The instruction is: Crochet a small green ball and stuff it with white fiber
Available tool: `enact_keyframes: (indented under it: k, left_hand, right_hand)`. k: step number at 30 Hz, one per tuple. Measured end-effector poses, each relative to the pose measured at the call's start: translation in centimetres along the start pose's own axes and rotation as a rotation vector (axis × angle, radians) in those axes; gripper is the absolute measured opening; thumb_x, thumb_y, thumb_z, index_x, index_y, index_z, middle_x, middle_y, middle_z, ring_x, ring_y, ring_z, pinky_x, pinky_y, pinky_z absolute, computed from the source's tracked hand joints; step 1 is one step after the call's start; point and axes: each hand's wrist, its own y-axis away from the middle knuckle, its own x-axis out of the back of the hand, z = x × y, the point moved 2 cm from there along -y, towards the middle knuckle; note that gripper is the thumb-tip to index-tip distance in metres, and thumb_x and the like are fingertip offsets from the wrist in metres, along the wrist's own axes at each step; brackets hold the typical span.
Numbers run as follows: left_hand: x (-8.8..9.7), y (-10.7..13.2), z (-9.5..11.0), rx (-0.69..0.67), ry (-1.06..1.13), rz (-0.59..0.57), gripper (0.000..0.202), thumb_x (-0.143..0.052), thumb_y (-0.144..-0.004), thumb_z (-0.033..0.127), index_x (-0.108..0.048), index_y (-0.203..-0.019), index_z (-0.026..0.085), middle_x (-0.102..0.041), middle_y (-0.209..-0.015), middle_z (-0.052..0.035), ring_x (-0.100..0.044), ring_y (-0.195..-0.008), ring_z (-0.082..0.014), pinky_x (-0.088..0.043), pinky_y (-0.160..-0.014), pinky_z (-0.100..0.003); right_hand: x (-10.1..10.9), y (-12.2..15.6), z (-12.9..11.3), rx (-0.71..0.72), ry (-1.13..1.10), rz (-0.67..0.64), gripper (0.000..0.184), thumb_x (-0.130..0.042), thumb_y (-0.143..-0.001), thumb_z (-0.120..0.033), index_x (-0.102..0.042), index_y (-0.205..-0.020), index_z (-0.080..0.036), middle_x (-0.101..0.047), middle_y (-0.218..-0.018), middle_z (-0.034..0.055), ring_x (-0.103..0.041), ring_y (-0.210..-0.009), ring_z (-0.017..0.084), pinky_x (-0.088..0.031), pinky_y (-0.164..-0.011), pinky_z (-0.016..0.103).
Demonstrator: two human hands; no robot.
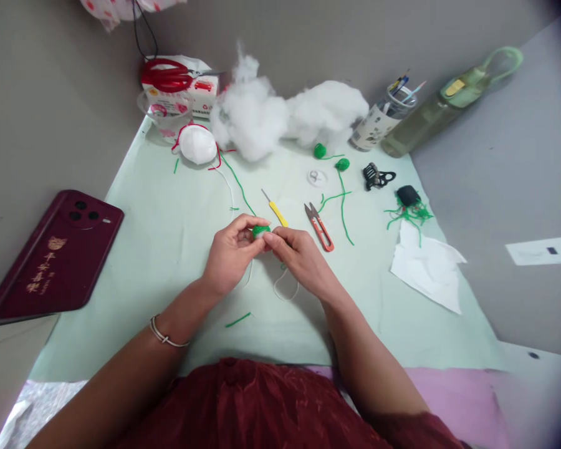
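Observation:
Between the fingertips of my left hand (234, 249) and my right hand (302, 255) is a small green crocheted piece (260, 231), with something white showing at its lower side. Both hands are closed on it, thumbs pressed close together. Thin white yarn (285, 294) loops down below the fingers. Just beyond my right hand lies a yellow-handled crochet hook (277, 211). Red-handled thread snips (320, 231) rest to its right. Two green crocheted balls (342, 164) with yarn tails sit farther back. A short green yarn piece (238, 320) lies nearer me.
White stuffing (257, 115) is heaped at the back, beside red scissors (168, 76) on a box. A pen holder (378, 118) and green bottle (439, 106) stand back right. A black hair clip (378, 177), white paper (427, 268) and maroon phone (58, 252) lie at the sides.

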Motion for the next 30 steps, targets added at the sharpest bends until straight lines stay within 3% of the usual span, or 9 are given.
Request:
enact_keyframes:
  k: [8, 14, 17, 22, 25, 30]
  left_hand:
    - [0.2, 0.6, 0.9, 0.03, 0.003, -0.138, 0.032, -0.073, -0.088, 0.024, -0.071, -0.12, 0.019, -0.076, -0.105, -0.0054, -0.073, -0.096, -0.0194, -0.06, -0.094, -0.035]
    - [0.4, 0.2, 0.5, 0.016, 0.04, -0.101, 0.025, -0.073, -0.089, 0.03, -0.073, -0.111, 0.017, -0.074, -0.087, -0.0024, -0.069, -0.078, -0.0155, -0.06, -0.082, -0.032]
    - [0.5, 0.0, 0.3, 0.029, 0.032, -0.061, 0.021, -0.074, -0.086, 0.026, -0.074, -0.104, 0.016, -0.072, -0.082, -0.0011, -0.067, -0.073, -0.0148, -0.059, -0.076, -0.03]
    - [0.4, -0.3, 0.3, 0.036, 0.013, 0.011, 0.01, -0.073, -0.082, 0.018, -0.073, -0.092, 0.017, -0.066, -0.075, 0.0014, -0.058, -0.062, -0.0115, -0.053, -0.063, -0.026]
    - [0.2, -0.3, 0.2, 0.026, 0.037, 0.054, 0.012, -0.074, -0.081, 0.018, -0.069, -0.092, 0.019, -0.064, -0.075, 0.0025, -0.058, -0.064, -0.012, -0.052, -0.062, -0.025]
    - [-0.3, 0.4, -0.4, 0.01, 0.109, 0.076, 0.016, -0.076, -0.087, 0.03, -0.064, -0.093, 0.021, -0.068, -0.081, 0.0012, -0.065, -0.075, -0.0144, -0.056, -0.076, -0.029]
  right_hand:
    - [0.0, -0.3, 0.3, -0.051, -0.175, 0.051, 0.053, -0.067, -0.088, -0.069, -0.062, -0.071, -0.018, -0.049, -0.066, -0.0038, -0.037, -0.063, 0.011, -0.03, -0.061, 0.029]
    - [-0.4, -0.2, 0.5, -0.043, -0.194, 0.046, 0.042, -0.063, -0.093, -0.056, -0.063, -0.073, -0.019, -0.064, -0.074, 0.0015, -0.051, -0.068, 0.014, -0.039, -0.068, 0.029]
    - [-1.0, 0.2, 0.2, -0.019, -0.008, 0.098, 0.034, -0.054, -0.099, -0.042, -0.062, -0.074, -0.02, -0.066, -0.075, 0.0026, -0.056, -0.072, 0.016, -0.039, -0.071, 0.03]
    - [-2.2, 0.9, -0.4, 0.024, 0.225, 0.13, 0.025, -0.047, -0.1, -0.031, -0.059, -0.08, -0.022, -0.063, -0.073, 0.0005, -0.049, -0.065, 0.016, -0.034, -0.067, 0.03]
    - [-2.4, 0.6, -0.2, 0.001, 0.092, 0.117, 0.029, -0.05, -0.097, -0.035, -0.057, -0.073, -0.021, -0.055, -0.068, -0.0014, -0.045, -0.065, 0.015, -0.033, -0.065, 0.029]
    - [-2.2, -0.2, 0.6, -0.109, -0.253, 0.19, 0.035, -0.062, -0.088, -0.043, -0.055, -0.062, -0.02, -0.047, -0.061, -0.004, -0.038, -0.061, 0.012, -0.029, -0.059, 0.027]
